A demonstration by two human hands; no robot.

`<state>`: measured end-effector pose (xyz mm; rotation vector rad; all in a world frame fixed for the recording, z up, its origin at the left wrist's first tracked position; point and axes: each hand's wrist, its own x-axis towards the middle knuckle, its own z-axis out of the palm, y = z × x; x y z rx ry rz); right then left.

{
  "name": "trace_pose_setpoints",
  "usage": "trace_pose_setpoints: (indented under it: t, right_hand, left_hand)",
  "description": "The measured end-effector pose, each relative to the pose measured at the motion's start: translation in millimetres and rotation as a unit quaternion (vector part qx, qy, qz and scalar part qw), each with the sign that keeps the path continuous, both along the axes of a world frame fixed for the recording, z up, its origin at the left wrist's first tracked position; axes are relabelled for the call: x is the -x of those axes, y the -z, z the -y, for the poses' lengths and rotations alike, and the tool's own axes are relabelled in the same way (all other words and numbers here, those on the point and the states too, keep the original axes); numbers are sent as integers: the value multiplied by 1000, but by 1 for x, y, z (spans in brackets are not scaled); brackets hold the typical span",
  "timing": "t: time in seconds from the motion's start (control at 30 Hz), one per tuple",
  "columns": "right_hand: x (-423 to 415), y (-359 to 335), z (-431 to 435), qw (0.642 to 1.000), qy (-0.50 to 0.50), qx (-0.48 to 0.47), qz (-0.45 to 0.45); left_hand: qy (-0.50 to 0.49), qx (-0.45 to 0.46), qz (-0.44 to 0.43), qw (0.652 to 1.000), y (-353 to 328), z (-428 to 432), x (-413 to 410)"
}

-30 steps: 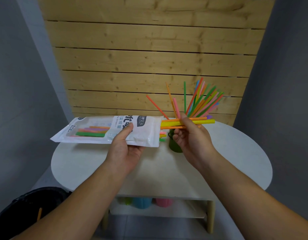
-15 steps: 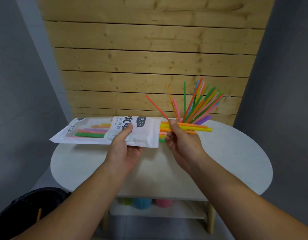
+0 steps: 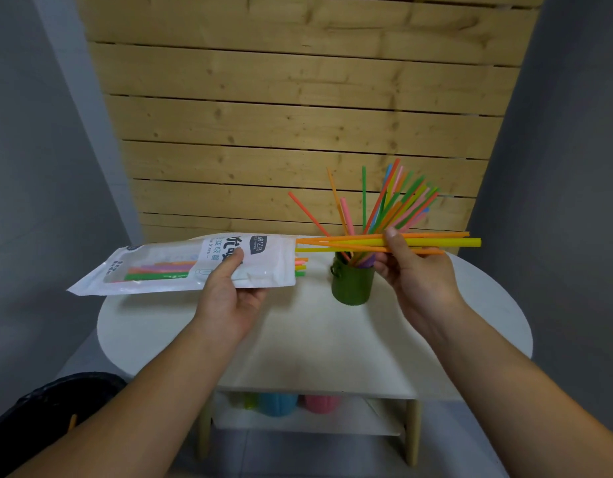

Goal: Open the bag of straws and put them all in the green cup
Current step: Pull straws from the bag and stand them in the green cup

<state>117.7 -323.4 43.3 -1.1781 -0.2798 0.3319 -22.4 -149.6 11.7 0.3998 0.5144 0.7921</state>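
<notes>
Two bare forearms, left hand [image 3: 229, 298], right hand [image 3: 419, 281], sleeveless, unadorned

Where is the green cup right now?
The green cup stands on the white table, right of centre, full of straws, just below the right hand and right of the bag.

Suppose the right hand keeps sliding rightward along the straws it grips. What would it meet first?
Nothing obvious: the right hand, pinching the bunch of orange and yellow plastic straws, has only white tabletop and grey wall beyond, though depth is unclear.
</notes>
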Motion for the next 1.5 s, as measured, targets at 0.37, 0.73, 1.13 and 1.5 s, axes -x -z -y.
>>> trace_pose_setpoints:
  t: [0.37, 0.73, 1.13, 1.5]
  right_hand:
    - [-22, -2, 42, 997, 75, 8, -10]
    - [-21, -16, 62, 978, 146, 81, 127]
    - [-6, -31, 75, 957, 167, 119, 203]
    - [-2, -31, 64, 914, 140, 219, 312]
  left_hand:
    - [-20, -7, -17, 1000, 7, -5, -1]
    - [6, 0, -31, 999, 7, 14, -10]
    - [58, -30, -29, 997, 8, 36, -16]
    - [66, -28, -28, 997, 6, 40, -13]
